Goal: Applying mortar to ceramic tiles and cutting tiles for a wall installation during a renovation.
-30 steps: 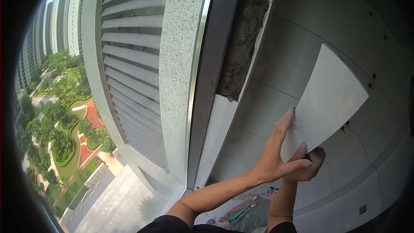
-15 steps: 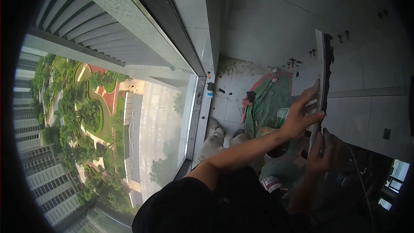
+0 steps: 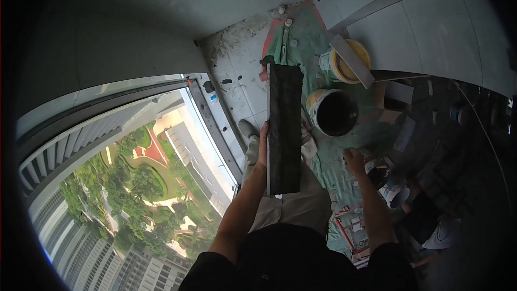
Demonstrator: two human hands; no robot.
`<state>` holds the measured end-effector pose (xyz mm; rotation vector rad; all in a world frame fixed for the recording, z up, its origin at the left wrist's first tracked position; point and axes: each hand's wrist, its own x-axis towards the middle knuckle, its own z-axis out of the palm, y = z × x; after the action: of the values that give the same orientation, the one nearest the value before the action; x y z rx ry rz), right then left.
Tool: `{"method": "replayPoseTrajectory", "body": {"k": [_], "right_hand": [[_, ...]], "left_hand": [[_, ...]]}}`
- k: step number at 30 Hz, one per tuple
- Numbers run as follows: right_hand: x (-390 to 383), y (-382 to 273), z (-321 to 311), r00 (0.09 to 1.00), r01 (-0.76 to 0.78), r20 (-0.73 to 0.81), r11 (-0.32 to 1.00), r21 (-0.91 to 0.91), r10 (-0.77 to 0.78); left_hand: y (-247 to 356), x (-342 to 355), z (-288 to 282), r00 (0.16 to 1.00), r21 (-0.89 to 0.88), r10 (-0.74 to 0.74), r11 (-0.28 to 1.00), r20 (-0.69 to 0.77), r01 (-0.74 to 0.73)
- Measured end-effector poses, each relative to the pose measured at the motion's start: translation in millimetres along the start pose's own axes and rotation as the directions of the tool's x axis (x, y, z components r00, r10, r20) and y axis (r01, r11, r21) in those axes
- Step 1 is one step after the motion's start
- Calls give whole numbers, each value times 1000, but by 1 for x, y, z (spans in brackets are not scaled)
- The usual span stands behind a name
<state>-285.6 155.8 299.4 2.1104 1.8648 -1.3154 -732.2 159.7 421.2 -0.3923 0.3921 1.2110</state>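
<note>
A long, narrow tile strip [image 3: 285, 129] is held in front of my body, above my legs. Its upward face is coated in dark, rough adhesive, and a pale edge runs along its left side. My left hand [image 3: 263, 145] grips that left edge, with most of the fingers hidden underneath. Apart from the strip, my right hand [image 3: 354, 161] hangs to the right with curled fingers. Whether anything is inside it I cannot make out. Just beyond this hand stands an open bucket [image 3: 336, 112] with a dark inside and a smeared rim.
Green sheeting [image 3: 307, 37] covers part of the floor. A yellow-rimmed bucket [image 3: 358, 56] has a board [image 3: 353, 62] across it. An open cardboard box [image 3: 396, 97] and smaller pails [image 3: 397, 196] are at right. A large window [image 3: 161, 145] fills the left; tiled walls stand ahead.
The strip has come away from near the wall and down in front of me, coated face up. My right hand has let go of it and moved aside. The view has turned.
</note>
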Motion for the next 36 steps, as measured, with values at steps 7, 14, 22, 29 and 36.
{"method": "replayPoseTrajectory", "body": {"k": [7,14,22,29,36], "right_hand": [[72,71,58,968,-252,41,949,189,248],[140,128,85,897,-399,55,749,528,439],[70,49,134,909,-405,183,696,593,373],[-57,75,162,862,-470,151,651,596,484],[-199,187,148,649,-590,171,349,728,741]], "left_hand": [[-22,66,-181,932,114,50,993,-360,-9],[-27,87,-160,968,128,-83,985,-236,116],[3,33,-156,875,153,-82,973,-477,175],[3,56,-192,918,198,-250,927,-308,319],[-53,66,-173,915,223,-334,897,-226,382]]}}
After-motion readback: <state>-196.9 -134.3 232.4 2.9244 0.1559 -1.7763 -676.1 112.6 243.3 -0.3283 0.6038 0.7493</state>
